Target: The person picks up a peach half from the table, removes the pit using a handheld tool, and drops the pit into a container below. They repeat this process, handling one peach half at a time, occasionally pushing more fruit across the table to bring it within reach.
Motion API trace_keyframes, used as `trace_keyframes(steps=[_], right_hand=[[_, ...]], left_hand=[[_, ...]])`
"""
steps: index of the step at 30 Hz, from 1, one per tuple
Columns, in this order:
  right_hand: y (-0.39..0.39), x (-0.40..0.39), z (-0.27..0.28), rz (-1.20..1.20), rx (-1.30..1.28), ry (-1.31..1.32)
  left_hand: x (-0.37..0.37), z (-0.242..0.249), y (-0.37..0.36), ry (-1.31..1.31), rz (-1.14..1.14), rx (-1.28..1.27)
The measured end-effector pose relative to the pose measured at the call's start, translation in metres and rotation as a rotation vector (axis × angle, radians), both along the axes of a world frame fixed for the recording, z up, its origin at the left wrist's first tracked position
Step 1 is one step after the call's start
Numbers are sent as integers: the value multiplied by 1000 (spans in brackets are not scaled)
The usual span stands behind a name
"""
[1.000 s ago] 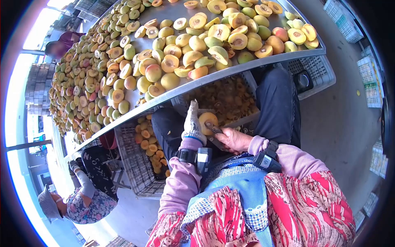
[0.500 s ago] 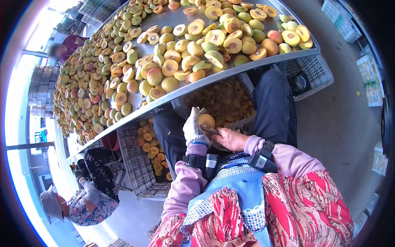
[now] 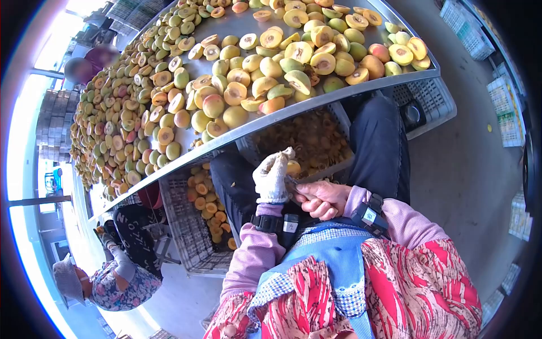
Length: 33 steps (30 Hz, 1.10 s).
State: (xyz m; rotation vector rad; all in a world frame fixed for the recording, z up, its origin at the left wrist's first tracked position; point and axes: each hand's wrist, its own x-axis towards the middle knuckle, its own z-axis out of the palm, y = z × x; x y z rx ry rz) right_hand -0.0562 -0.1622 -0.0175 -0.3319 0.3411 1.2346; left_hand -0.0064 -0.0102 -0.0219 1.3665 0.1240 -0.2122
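Note:
My left hand [image 3: 271, 179], in a white knit glove, is closed around a yellow peach half [image 3: 293, 168], mostly hidden by the fingers. My right hand [image 3: 324, 199] is bare and wrapped around the handle of a small knife-like tool [image 3: 291, 181]. Its thin tip meets the peach half; the exact shape of the blade is too small to tell. Both hands are close together above my lap, over a crate [image 3: 337, 167] of dark fruit scraps between my knees.
A metal table [image 3: 248, 131] heaped with halved peaches [image 3: 212, 105] stands in front. At left, a crate [image 3: 195, 248] holds more halves. Another crate [image 3: 437, 99] with a dark round object sits under the table's right end. A co-worker [image 3: 121, 282] sits at left; another person [image 3: 101, 56] is farther back.
My left hand has turned, so less of the peach half shows. My right hand has gone from extended fingers to a fist around the tool, slightly farther right.

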Motion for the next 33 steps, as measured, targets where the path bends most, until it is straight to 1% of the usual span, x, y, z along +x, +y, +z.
trace_keyframes(steps=[1, 3, 4, 5, 7, 8, 9, 10, 11, 12, 13, 14, 15, 16, 17, 18, 19, 21, 22, 23, 25, 26, 27, 28, 29, 30, 31, 33], right_hand=[[1, -1, 2, 1, -3, -5], [8, -3, 13, 6, -328, -304], [12, -5, 21, 76, -688, -641], [8, -1, 24, 131, -793, -793], [19, -9, -31, -125, -1256, -1483], [17, -4, -19, 40, -1290, -1387], [15, 2, -6, 203, -1314, -1287], [17, 0, -16, 184, -1448, -1446], [15, 3, -19, 181, -1447, -1456], [16, 5, -21, 201, -1526, -1506], [18, 6, -23, 215, -1607, -1562], [17, 3, -27, 129, -1632, -1597], [17, 0, -21, 87, -1561, -1470], [18, -7, -17, 27, -1523, -1406], [16, -12, -16, -30, -1488, -1347], [16, -11, -30, -106, -1464, -1247], [14, -10, -44, -107, -1456, -1256], [11, 4, -53, -69, -1512, -1100], [12, 8, -64, -57, -1574, -1155], [9, 7, -72, -62, -1565, -1164], [3, -2, -93, 242, -1626, -1222], [7, 5, -114, 277, -1646, -1204], [9, 14, -96, 273, -1643, -1212], [11, 18, -78, 196, -1584, -1143], [12, 21, -64, 125, -1524, -1072], [10, 22, -65, 84, -1484, -1025], [10, 21, -70, 84, -1486, -1020], [11, 17, -84, 160, -1419, -1114]], left_hand=[[1, 0, 0, -5, 1, -3], [1, 0, 0, 59, 45, -77], [0, 0, -2, 106, 88, -83], [2, 0, -6, 99, 85, -85], [4, -4, -12, 284, 266, -156], [6, -8, -14, 389, 319, -173], [2, -11, -15, 391, 322, -172], [3, -13, -17, 491, 365, -253], [4, -9, -20, 591, 407, -332], [6, -6, -21, 762, 450, -285], [7, -1, -22, 809, 444, -350], [12, -21, -21, 706, 451, -384], [14, -22, -24, 606, 456, -417], [15, -24, -29, 405, 576, -356], [19, -6, -28, 389, 583, -370], [22, 13, -18, 308, 556, -342], [24, 27, -4, 232, 528, -304], [28, 50, 37, 32, 611, -267], [28, 59, 63, -57, 673, -147], [29, 67, 89, -144, 735, -29], [35, 76, 130, -231, 728, 904], [43, 67, 155, -348, 745, 1248], [51, 70, 161, -464, 747, 1593], [59, 67, 160, -459, 694, 1536], [74, 71, 151, -459, 561, 1315], [90, 73, 137, -456, 463, 1116], [115, 64, 130, -483, 341, 1089], [140, 73, 90, -697, 148, 1312]])
